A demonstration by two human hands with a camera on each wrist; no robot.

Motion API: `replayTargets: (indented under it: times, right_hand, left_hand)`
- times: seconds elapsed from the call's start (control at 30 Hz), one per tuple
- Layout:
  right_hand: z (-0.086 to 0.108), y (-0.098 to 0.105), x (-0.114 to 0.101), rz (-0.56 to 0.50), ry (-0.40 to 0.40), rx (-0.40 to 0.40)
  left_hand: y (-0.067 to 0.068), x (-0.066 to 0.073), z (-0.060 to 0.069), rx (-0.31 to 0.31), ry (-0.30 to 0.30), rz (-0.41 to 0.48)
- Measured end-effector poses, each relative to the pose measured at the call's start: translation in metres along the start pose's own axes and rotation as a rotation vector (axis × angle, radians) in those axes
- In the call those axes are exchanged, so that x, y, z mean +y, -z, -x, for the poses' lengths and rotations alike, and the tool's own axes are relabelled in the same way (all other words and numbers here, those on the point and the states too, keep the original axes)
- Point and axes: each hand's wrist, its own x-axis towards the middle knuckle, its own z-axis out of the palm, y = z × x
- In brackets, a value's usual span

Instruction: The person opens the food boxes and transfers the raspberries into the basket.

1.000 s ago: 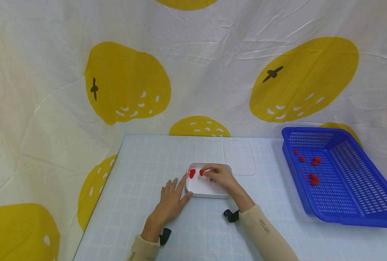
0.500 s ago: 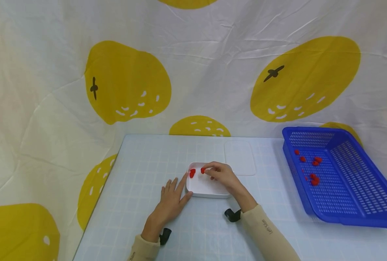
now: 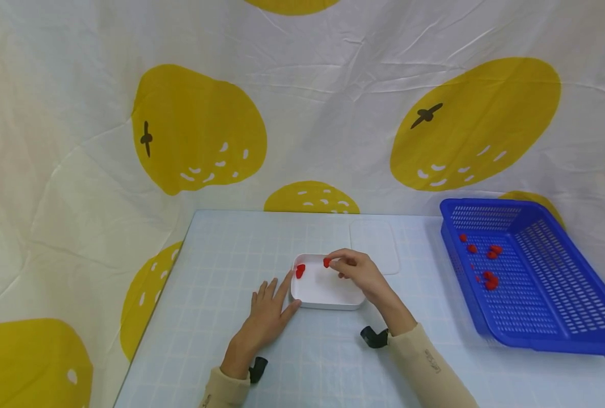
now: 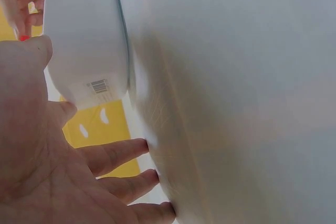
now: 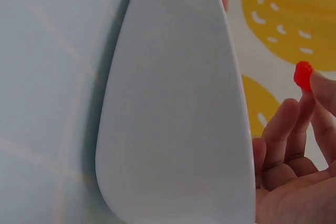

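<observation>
My right hand (image 3: 359,273) pinches a small, bumpy, raspberry-like red piece (image 5: 303,75) between thumb and fingertips. It holds the piece over the back of a shallow white box (image 3: 328,293). Inside that box, by its left wall, lie red pieces (image 3: 300,271) touching each other. My left hand (image 3: 267,318) lies spread on the table at the box's left side, index finger and thumb touching the wall. In the left wrist view the box's outer wall (image 4: 86,35) carries a barcode, and the fingers are nearly straight.
A blue perforated basket (image 3: 562,343) stands on the right with several red pieces (image 3: 492,281) in its left part. Behind the box lies a clear, flat, lid-like sheet (image 3: 376,243). A fruit-print curtain (image 3: 328,113) hangs behind the light-blue checked table (image 3: 231,243).
My right hand has moved a little right and back with the red piece, away from the pieces at the box's left wall. The left hand has stayed still.
</observation>
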Motion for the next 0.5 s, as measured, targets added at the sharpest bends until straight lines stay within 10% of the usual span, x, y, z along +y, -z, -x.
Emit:
replayTargets:
  times: [0.27,0.5]
  right_hand:
    - [0.026,0.016,-0.036,0.005,0.057,0.001]
    - [0.025,0.039,-0.019,-0.002,0.083,0.059]
  left_hand:
    - [0.0,0.0,0.0,0.006,-0.011,0.006]
    - [0.001,0.0,0.0,0.012,-0.023,0.023]
